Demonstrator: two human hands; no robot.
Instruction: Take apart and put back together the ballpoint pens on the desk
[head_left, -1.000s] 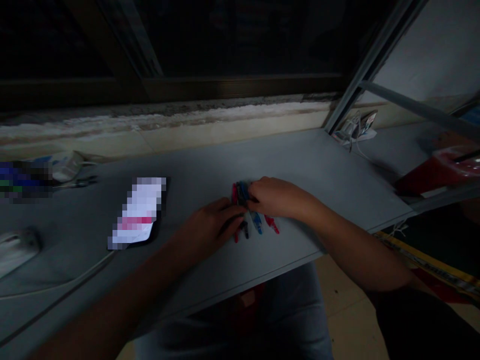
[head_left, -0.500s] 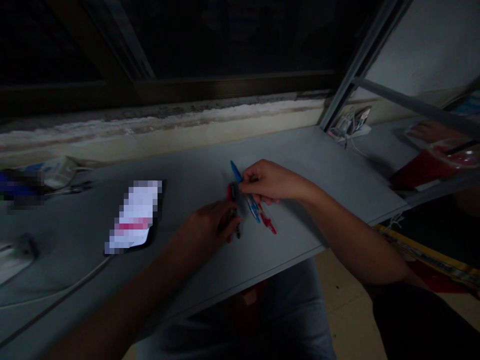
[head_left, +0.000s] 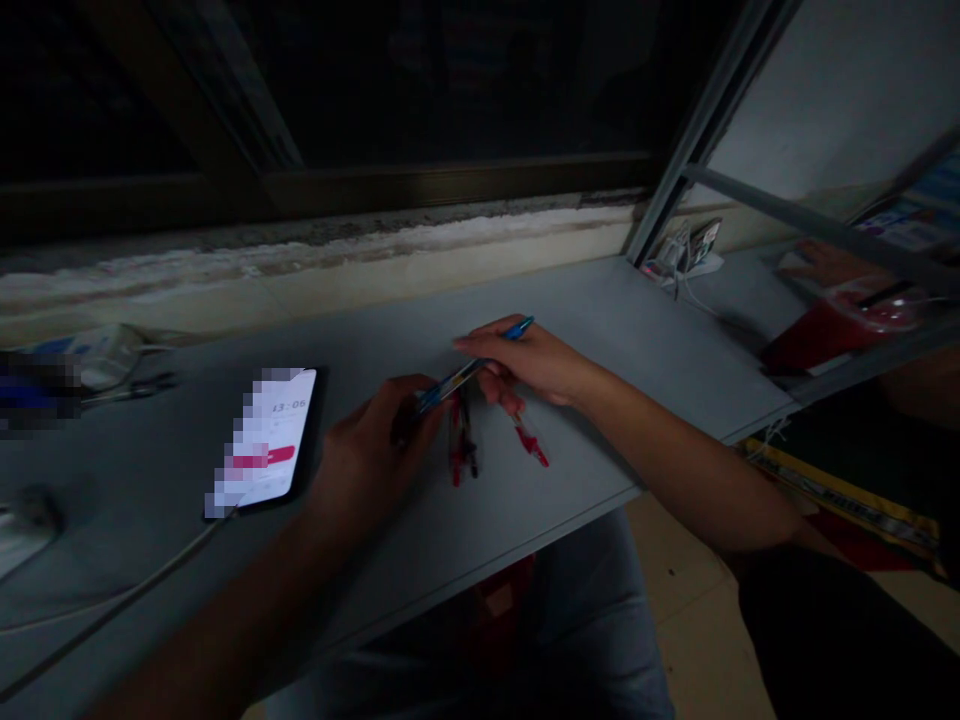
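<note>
A clear-barrelled pen with blue ends (head_left: 457, 380) slants between my two hands, raised over the grey desk. My left hand (head_left: 382, 430) is closed around its lower left end. Near its upper right end, my right hand (head_left: 529, 362) grips the same pen, with the blue tip poking out past the fingers. Below the hands, a red pen (head_left: 455, 455) and a black pen (head_left: 469, 450) lie side by side, their upper parts partly covered. Another red pen (head_left: 531, 440) lies just under my right hand's fingertips.
Left of my hands lies a lit phone (head_left: 274, 440) with a white cable (head_left: 165, 560). A power strip (head_left: 109, 355) stands at the back left. Beyond the metal frame (head_left: 675, 200) on the right are a red cup (head_left: 817, 325) and another person's hand (head_left: 825, 262).
The blue pen has been lifted and turned, and now both hands hold it. My left hand has left the red and black pens and moved a little left.
</note>
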